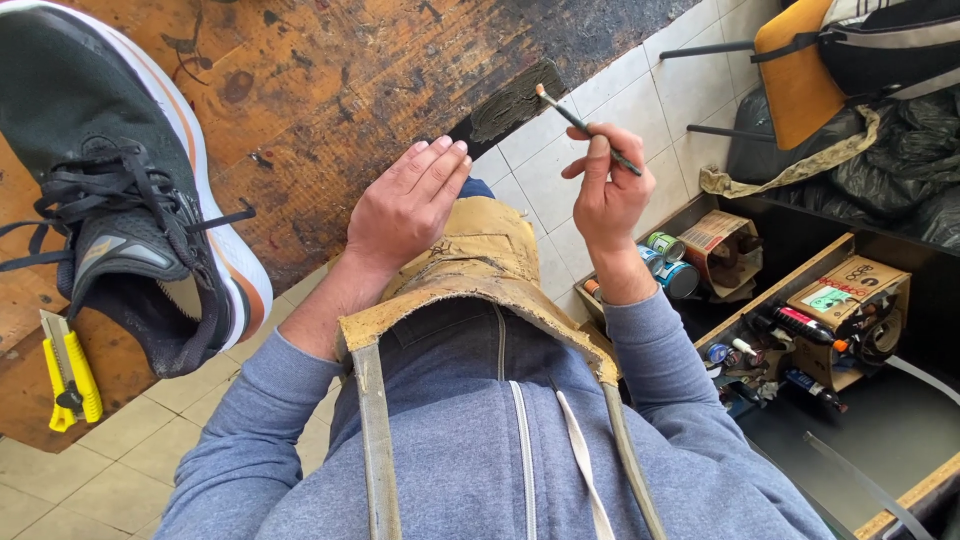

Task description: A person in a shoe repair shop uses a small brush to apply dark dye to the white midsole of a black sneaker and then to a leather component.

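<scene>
Over the worn brown wooden tabletop (330, 90) edge, right hand (607, 195) w/ grip pinching thin dark-handled brush (585, 125); left hand (405, 205) open, flat on tan leather apron (480, 260). Black running shoe (130, 190) lies left.

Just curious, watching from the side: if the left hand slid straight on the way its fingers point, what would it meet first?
The left hand points up and right, toward the dark smeared patch at the edge of the wooden workbench. That patch looks like the first thing in its line, though depth is hard to judge.
</scene>
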